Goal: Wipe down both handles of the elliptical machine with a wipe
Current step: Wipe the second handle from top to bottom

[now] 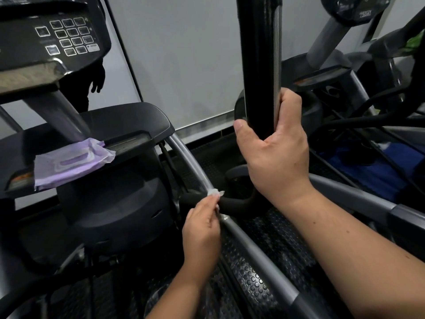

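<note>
**Wipe at the lower bar, tall handle merely held**

The right hand point(274, 143) is wrapped around the tall black upright handle point(258, 65), gripping it bare, with no wipe under the palm. The left hand point(202, 229) pinches one small crumpled white wipe point(215, 192) between fingertips and thumb, pressed where the silver curved bar point(184, 157) meets a short black foam grip point(232, 202) low on the elliptical.

Judging by this, wiping is under way on the lower section; whether either handle is already finished cannot be told, and the upright one looks still to be done.

Counted: one wipe in use, one purple wipes packet point(71, 163) lying on the machine's console shelf point(128, 125), two hands, one keypad console point(66, 36).
</note>
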Available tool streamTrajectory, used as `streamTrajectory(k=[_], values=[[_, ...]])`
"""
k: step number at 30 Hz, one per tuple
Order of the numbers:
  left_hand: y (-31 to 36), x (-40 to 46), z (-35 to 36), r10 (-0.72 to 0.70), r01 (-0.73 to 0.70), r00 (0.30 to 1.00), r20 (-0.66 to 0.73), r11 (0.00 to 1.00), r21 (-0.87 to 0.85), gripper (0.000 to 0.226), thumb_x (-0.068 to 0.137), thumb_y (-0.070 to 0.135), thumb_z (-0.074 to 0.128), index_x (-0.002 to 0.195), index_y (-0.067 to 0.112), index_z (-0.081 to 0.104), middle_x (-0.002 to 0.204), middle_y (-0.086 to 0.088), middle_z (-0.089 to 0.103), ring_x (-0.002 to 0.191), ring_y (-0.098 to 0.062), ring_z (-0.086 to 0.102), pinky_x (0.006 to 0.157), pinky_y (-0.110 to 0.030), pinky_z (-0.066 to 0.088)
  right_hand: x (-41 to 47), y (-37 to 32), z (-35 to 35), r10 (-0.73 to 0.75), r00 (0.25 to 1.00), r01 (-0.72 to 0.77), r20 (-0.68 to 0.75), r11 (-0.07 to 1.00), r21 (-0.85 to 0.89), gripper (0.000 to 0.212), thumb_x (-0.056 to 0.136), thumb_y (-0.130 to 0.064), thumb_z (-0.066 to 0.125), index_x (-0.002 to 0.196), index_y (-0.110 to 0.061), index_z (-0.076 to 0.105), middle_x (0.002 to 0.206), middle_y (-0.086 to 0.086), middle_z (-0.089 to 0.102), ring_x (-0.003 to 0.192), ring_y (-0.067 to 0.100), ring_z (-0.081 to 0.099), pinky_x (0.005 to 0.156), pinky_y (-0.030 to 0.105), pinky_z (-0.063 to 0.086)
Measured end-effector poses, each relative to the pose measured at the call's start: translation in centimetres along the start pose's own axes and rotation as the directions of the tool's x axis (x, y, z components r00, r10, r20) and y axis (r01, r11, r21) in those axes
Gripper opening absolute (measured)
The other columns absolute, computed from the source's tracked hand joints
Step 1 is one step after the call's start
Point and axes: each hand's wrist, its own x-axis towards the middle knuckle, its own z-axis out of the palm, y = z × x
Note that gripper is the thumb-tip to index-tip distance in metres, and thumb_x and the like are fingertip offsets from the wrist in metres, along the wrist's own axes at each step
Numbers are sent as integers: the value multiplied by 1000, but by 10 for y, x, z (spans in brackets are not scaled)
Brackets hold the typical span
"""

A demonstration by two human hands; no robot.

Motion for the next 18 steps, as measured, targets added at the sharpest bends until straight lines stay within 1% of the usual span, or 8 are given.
streamTrajectory(k=[2, 4, 6, 10, 12, 14, 16, 18], values=[[-6, 10, -2, -72, 72, 997, -12, 997, 22, 37, 93, 11, 57, 125, 24, 70, 127, 16, 65, 117, -11, 62, 104, -16, 38, 0, 0, 0, 2, 1000, -2, -4, 1000, 0, 38, 88, -32, 69, 112, -20, 41, 84, -7, 58, 75, 11, 59, 70, 33, 52], [6, 8, -3, 31, -31, 999, 16, 999, 45, 38, 91, 9, 57, 122, 23, 72, 124, 19, 65, 114, -5, 61, 100, -10, 36, -1, 0, 0, 4, 1000, -4, 1, 1000, 3, 38, 88, -32, 69, 109, -24, 39, 83, -7, 58, 74, 11, 58, 68, 31, 51], [10, -1, 0, 136, -139, 989, 61, 990, 40, 45, 89, 1, 56, 126, 23, 69, 128, 18, 63, 118, -1, 58, 103, -15, 37, 0, 0, 0, 5, 1000, -5, 0, 1000, 4, 37, 88, -32, 69, 109, -23, 39, 82, -6, 58, 74, 12, 59, 68, 32, 51], [-17, 21, -4, -94, 89, 991, 91, 994, 56, 49, 92, -1, 53, 131, 26, 66, 134, 19, 61, 127, -6, 55, 114, -26, 37, 0, 0, 0, -2, 1000, 2, -1, 1000, 4, 39, 88, -31, 69, 107, -26, 35, 81, -7, 57, 73, 11, 58, 66, 25, 49], [-8, 25, -9, -50, 37, 985, 164, 996, 85, 49, 90, -2, 54, 128, 25, 68, 132, 17, 63, 124, -4, 55, 112, -23, 37, 0, 1, -1, -7, 1000, 7, 5, 1000, 7, 39, 89, -30, 69, 106, -26, 35, 81, -6, 57, 73, 11, 58, 64, 20, 47], [0, 23, -11, 27, -45, 973, 231, 996, 71, 52, 87, -5, 54, 127, 24, 68, 130, 18, 63, 120, 0, 54, 109, -17, 36, 0, 1, 0, -9, 1000, 9, -3, 1000, 8, 39, 89, -31, 69, 107, -27, 35, 82, -6, 58, 74, 11, 59, 66, 22, 48], [-7, 32, -17, -25, 6, 970, 243, 997, 75, 55, 84, -8, 53, 126, 23, 69, 129, 17, 64, 120, -1, 56, 108, -13, 35, 0, 1, 0, -7, 1000, 7, -3, 1000, 12, 39, 88, -31, 69, 106, -28, 34, 83, -6, 59, 75, 11, 60, 68, 26, 50], [-12, 47, -20, -110, 68, 960, 256, 983, 170, 50, 85, -4, 53, 123, 24, 70, 126, 14, 66, 119, -8, 59, 106, -18, 40, 0, 0, 0, -13, 1000, 13, 1, 1000, 17, 39, 89, -30, 69, 106, -29, 34, 83, -5, 59, 75, 12, 60, 68, 28, 51]])
